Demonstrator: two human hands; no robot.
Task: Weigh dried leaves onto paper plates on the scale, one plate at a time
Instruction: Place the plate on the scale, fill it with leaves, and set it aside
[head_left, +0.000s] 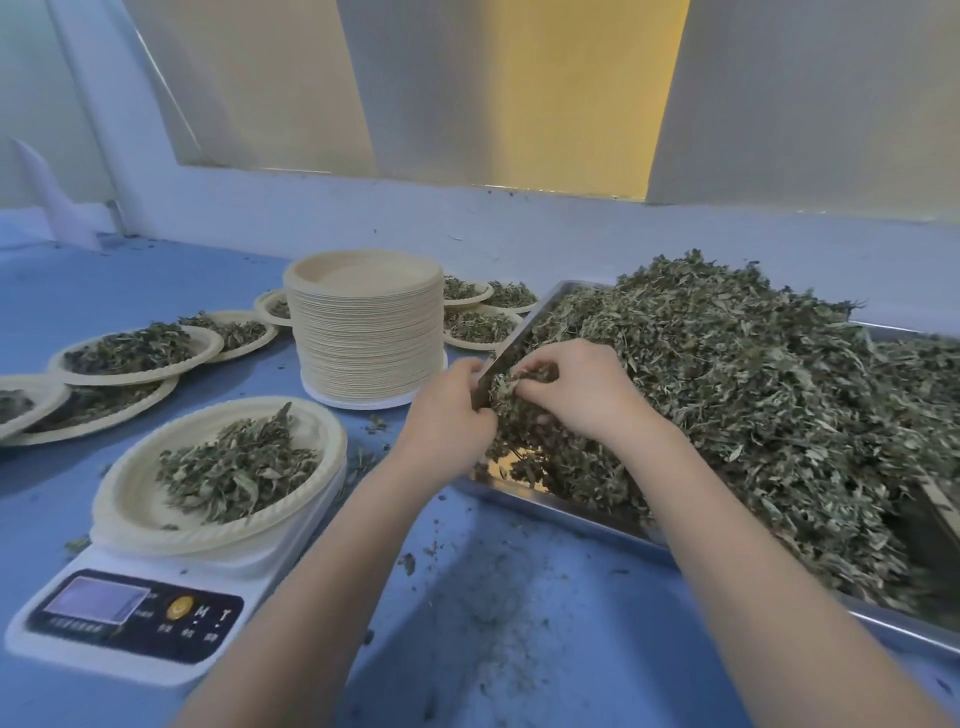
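Gathering step: both hands dig into the heap of dried green leaves (727, 395) in the steel tray (566, 506), at three o'clock of the white digital scale (130, 613). The left hand (447, 415) and right hand (587, 389) have their fingers curled round one clump. Next, I judge, carry it to the beige paper plate (135, 493) on the scale, already part filled.

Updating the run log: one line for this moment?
step: gathering leaves | both hands: left hand, right hand gripping dried leaves at metal tray corner | scale: paper plate part-filled
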